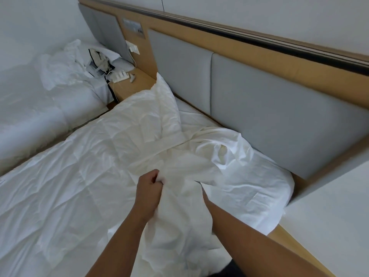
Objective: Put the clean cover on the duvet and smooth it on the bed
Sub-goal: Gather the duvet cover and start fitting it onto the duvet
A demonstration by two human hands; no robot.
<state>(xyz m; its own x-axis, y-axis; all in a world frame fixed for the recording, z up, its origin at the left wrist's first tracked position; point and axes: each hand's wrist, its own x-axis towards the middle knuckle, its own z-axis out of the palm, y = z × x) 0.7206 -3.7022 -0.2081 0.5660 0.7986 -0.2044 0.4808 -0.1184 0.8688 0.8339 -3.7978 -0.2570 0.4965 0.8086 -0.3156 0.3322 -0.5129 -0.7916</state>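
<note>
— Forearms first, both bare, coming up from the bottom edge. Left hand (pixel 148 186) is clenched tight round a fold of white cloth, and whether that's cover or duvet is hard to say.
— And the other?
— Right forearm (pixel 235 220) slides under the bunched cover (pixel 229 156). The right hand is buried in it, so its fingers can't be read.
— Where's the duvet?
— Duvet (pixel 65 186), quilted and creased, lies spread across the bed to the left, with one corner (pixel 159 100) standing up near the grey padded headboard (pixel 279 116). The cover is heaped at the head end, to its right.
— Beyond that?
— Wooden nightstand (pixel 129 84), then a second bed (pixel 30 112) with rumpled linen.
</note>
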